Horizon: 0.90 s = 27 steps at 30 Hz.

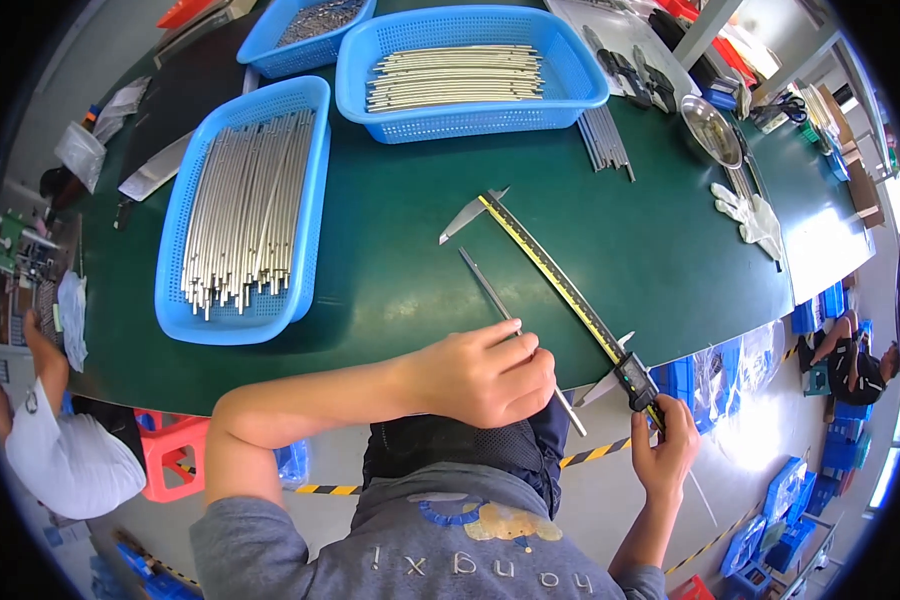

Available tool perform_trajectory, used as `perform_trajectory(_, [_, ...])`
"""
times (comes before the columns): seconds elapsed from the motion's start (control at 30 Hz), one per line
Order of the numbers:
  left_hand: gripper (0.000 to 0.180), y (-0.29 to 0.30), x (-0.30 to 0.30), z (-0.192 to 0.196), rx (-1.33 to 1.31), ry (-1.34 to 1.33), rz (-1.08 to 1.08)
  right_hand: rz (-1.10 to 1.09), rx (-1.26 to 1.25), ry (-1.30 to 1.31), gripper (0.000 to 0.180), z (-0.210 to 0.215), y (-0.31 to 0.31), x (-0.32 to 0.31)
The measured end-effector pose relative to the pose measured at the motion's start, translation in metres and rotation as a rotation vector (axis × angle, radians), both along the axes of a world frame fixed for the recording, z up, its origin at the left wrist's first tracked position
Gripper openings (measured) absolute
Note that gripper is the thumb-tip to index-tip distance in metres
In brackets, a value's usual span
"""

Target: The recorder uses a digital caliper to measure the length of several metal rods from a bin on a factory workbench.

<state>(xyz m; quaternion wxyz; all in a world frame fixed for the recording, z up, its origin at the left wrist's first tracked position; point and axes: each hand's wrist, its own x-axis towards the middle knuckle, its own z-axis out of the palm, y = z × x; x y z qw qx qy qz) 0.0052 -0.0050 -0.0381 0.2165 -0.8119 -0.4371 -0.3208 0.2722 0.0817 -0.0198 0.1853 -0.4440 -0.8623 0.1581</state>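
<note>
My left hand (498,376) is closed around a thin metal rod (487,287). The rod slants from the green table top down past the table's near edge. In my right hand (667,447) is a long digital caliper (560,283), gripped near its dark display (635,381). Its yellow-edged beam lies over the table, with the fixed jaw (461,222) at the far end. The sliding jaw (599,388) stands far apart from that fixed jaw. The rod lies beside the beam, on its left, and its far tip is near the fixed jaw.
A blue basket (169,290) of metal rods stands at the left, another blue basket (440,128) of rods at the back. Loose rods (604,140), a metal bowl (710,130) and a white glove (748,216) lie at the right. People sit at both sides.
</note>
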Motion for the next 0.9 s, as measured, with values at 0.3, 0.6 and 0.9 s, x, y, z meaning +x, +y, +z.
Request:
perform_trajectory(0.3, [0.008, 0.01, -0.002, -0.012, 0.021, -0.054, 0.08, 0.01, -0.006, 0.034, 0.022, -0.001, 0.0, 0.001])
perform_trajectory(0.6, [0.011, 0.006, -0.002, -0.012, -0.068, -0.031, 0.089, 0.023, -0.003, 0.04, 0.022, -0.001, 0.0, 0.0])
perform_trajectory(0.9, [0.01, 0.007, -0.001, -0.014, -0.092, -0.029, 0.097, 0.032, -0.001, 0.052, 0.023, -0.002, 0.0, 0.002])
